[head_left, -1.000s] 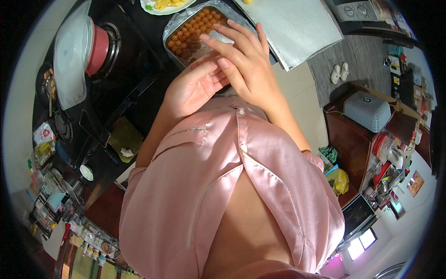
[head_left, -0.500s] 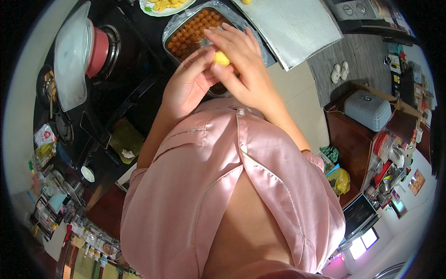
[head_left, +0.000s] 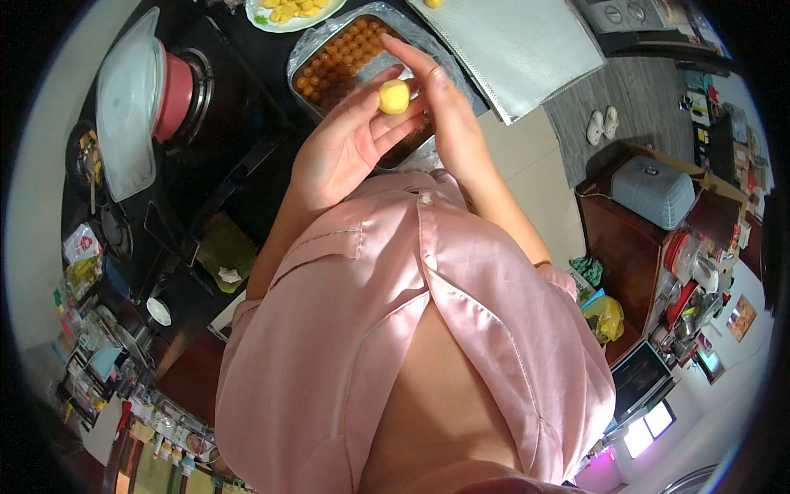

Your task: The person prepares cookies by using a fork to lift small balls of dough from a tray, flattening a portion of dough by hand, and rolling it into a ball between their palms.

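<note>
A smooth yellow dough ball (head_left: 394,96) sits between the thumb and fingers of my left hand (head_left: 336,156). My right hand (head_left: 451,111) is right beside the ball, with its fingers stretched out and apart; whether one of them touches the ball cannot be made out. Beyond and beneath my hands lies a rectangular metal tray (head_left: 294,76), which holds rows of small round orange-brown balls (head_left: 341,56). Crumpled clear plastic wrap (head_left: 448,41) surrounds the tray. My hands hide the tray's middle and part of its near end.
Left of the tray is a black stove with a red pot (head_left: 174,92) and a translucent lid (head_left: 127,107). A white plate (head_left: 253,11) of yellow pieces stands at the far edge. A silvery mat (head_left: 514,58) lies to the right, with another yellow piece (head_left: 434,3) on it.
My hands have moved apart from their closer cupping around the yellow ball. The ball is now more exposed, and the fingers of my right hand are straighter.
</note>
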A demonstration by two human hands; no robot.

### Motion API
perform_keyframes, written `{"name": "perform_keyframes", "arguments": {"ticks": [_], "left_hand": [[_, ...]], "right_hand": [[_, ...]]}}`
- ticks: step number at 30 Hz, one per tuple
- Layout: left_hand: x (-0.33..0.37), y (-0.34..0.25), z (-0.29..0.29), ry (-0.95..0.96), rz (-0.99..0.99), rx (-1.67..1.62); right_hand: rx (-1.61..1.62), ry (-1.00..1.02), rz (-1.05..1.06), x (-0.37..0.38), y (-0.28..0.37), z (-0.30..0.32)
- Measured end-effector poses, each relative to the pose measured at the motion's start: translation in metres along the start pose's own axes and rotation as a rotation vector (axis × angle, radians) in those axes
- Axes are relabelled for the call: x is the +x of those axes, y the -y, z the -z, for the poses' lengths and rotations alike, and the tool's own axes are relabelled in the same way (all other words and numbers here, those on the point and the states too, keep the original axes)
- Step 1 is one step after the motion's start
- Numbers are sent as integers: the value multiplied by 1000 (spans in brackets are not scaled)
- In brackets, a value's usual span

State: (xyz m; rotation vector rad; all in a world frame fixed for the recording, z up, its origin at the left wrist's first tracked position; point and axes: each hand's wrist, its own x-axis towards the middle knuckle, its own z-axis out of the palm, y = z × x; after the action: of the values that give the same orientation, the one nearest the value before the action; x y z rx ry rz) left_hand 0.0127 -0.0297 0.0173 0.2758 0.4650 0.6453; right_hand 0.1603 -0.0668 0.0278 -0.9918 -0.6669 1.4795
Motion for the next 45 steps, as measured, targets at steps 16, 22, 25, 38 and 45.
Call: {"name": "perform_keyframes", "arguments": {"ticks": [16, 22, 25, 38, 45], "left_hand": [[2, -4, 7, 131, 41, 158], [4, -1, 14, 96, 71, -42], [3, -2, 8, 51, 56, -43], [-2, -2, -8, -6, -37, 33], [-2, -4, -7, 70, 64, -58]], "right_hand": [[-1108, 151, 721, 6, 4, 16], [-1248, -57, 875, 7, 2, 5], [-1232, -30, 829, 9, -4, 4], [-908, -6, 717, 3, 2, 4], [-1068, 100, 807, 4, 7, 15]]}}
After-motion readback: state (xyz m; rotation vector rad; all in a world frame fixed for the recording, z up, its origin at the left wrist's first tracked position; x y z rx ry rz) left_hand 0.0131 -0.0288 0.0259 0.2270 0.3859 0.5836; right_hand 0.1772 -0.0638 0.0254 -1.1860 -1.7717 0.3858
